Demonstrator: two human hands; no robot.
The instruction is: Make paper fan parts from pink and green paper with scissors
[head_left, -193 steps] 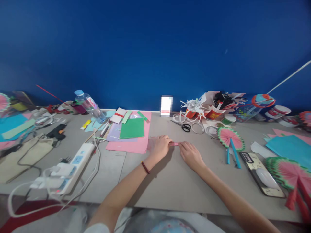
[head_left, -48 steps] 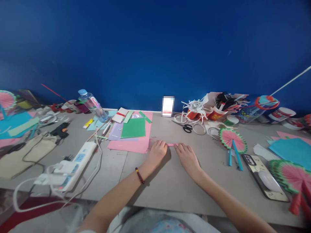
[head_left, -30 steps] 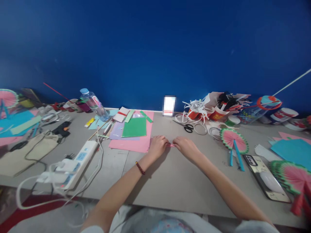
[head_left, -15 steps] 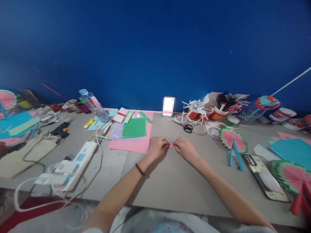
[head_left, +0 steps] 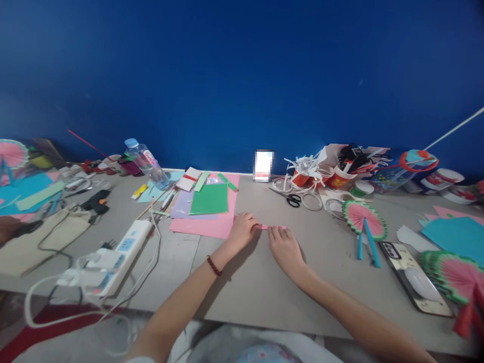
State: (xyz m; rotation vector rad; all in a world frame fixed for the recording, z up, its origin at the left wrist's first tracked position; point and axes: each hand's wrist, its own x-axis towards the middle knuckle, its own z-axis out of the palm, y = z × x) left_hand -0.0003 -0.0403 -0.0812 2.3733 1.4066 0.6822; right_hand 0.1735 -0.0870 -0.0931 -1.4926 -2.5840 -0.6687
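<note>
A narrow folded pink paper strip (head_left: 263, 227) lies on the table in front of me, running left to right. Its left end is pinched in the fingers of my left hand (head_left: 244, 231), which has a dark beaded bracelet at the wrist. My right hand (head_left: 285, 248) lies palm down with its fingertips on the strip's right part, pressing it against the table; its thumb is hidden. Just behind my left hand is a large pink sheet (head_left: 204, 229) with a green packet of paper (head_left: 209, 198) on it.
Black scissors (head_left: 293, 199) and tape rolls (head_left: 312, 201) lie beyond my right hand, near cups of scraps (head_left: 338, 177). To the right are a watermelon-patterned paper fan (head_left: 365, 219) and a phone (head_left: 401, 267) under a white mouse. A power strip (head_left: 126, 252) with cables is on the left.
My right hand has turned from pinching the strip's end to lying with its fingertips along it, so more pink shows. My left hand stays at the left end.
</note>
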